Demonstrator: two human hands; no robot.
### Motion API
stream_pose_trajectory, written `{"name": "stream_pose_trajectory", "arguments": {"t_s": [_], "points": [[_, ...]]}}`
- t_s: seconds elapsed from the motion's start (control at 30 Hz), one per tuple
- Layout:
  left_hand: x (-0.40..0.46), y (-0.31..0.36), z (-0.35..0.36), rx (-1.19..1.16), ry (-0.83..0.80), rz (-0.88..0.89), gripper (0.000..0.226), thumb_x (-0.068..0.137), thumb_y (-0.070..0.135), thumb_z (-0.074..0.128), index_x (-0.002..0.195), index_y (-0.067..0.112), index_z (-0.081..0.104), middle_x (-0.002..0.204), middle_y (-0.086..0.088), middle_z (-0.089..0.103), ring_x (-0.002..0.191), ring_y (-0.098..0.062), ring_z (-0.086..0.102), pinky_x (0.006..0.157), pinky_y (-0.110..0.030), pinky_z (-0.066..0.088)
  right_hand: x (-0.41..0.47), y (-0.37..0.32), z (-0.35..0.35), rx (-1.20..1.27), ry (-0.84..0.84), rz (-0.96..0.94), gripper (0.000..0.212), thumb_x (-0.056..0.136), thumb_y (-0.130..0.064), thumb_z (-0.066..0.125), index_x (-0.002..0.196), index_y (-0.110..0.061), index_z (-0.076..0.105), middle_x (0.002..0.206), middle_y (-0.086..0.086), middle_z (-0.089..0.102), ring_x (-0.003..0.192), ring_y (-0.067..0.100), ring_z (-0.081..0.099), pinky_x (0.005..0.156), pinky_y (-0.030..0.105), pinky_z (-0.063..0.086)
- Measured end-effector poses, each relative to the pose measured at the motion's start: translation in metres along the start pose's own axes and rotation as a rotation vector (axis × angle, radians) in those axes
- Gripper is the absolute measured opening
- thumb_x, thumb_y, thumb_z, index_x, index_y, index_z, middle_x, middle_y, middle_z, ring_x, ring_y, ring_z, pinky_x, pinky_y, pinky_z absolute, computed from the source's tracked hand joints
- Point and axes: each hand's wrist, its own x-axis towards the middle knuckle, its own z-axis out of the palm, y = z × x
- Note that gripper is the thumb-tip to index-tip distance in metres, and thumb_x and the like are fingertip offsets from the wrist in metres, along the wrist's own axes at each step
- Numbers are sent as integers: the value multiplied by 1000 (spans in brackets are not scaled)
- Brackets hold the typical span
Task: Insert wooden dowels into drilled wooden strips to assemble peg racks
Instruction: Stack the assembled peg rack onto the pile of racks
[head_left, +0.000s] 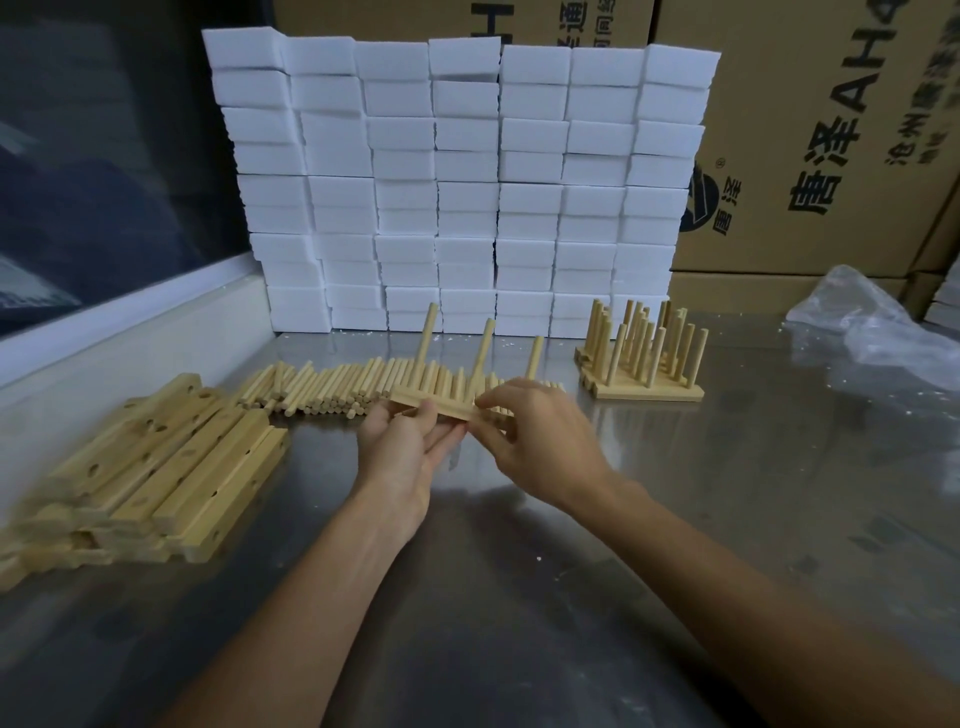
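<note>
A wooden strip (451, 406) with three dowels standing up from it is held above the metal table (519, 571). My left hand (402, 449) grips its left part from below, thumb on the front edge. My right hand (540, 441) pinches its right part from above. The tallest-looking dowel (427, 335) rises at the left, another (483, 348) in the middle, a third (534, 356) at the right. Loose dowels (322, 387) lie in a row behind my hands. Drilled strips (156, 467) are piled at the left.
Finished peg racks (644, 353) stand grouped at the back right. A wall of white foam blocks (457, 182) lines the back. Cardboard boxes (831, 130) rise behind and to the right. A crumpled clear plastic bag (862, 322) lies at the far right.
</note>
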Motion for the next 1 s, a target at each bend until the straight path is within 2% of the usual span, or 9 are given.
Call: {"name": "stream_pose_trajectory", "arguments": {"t_s": [0.1,0.17,0.23,0.3,0.47,0.6,0.73,0.93,1.0], "points": [[-1,-4,1,26,-43,-14,25,98,-7,48,121,3,54,106,-17,71,90,-25,74,76,-33,61,-1,5,2,-72,-12,-17,19,94,-29,64,101,-14,72,95,2,67,86,26,62,67,34,47],[-2,-6,2,41,-59,-29,25,96,-9,52,117,4,54,108,-19,70,90,-26,74,78,-34,61,-2,13,2,-123,-46,-23,17,97,-25,60,105,-13,69,100,3,66,89,28,62,69,39,49],[-2,-8,1,91,-48,-34,26,91,-9,59,111,6,53,106,-20,68,87,-25,74,80,-36,60,-5,25,2,-171,-83,-22,15,98,-21,58,108,-14,67,104,2,65,90,27,63,74,43,52],[-1,-8,-1,145,-28,-37,31,88,-7,66,114,6,54,103,-19,67,88,-27,74,81,-38,59,-8,39,-2,-205,-90,5,14,96,-17,61,109,-16,67,107,1,65,91,22,63,77,41,54],[3,-6,-10,203,31,-38,14,90,-1,65,99,6,58,85,-12,66,80,-29,72,70,-34,60,-15,77,-20,-262,-60,201,13,92,-11,66,105,-14,67,107,2,66,89,20,63,78,39,57],[5,-7,-12,218,52,-39,9,91,-1,63,90,8,60,84,-13,63,80,-31,71,70,-36,59,-22,101,-34,-289,-21,366,13,90,-4,62,99,-11,69,103,7,63,88,30,61,73,38,49],[5,-7,-13,221,37,-40,8,90,0,63,90,7,62,80,-12,63,78,-30,71,67,-35,60,-25,115,-38,-339,-34,503,12,93,-7,56,99,-7,66,103,12,54,92,40,57,74,41,46],[5,-7,-13,215,20,-46,7,91,1,64,89,8,62,76,-11,63,79,-32,70,68,-37,60,-25,123,-36,-368,-25,564,18,87,2,54,96,-3,68,103,13,56,91,38,57,74,40,48],[5,-7,-13,212,14,-48,7,91,1,64,90,8,62,75,-10,64,78,-31,70,68,-37,59,-25,124,-35,-358,-25,581,16,89,-4,54,95,-2,68,105,14,56,91,37,57,75,40,50]]}}
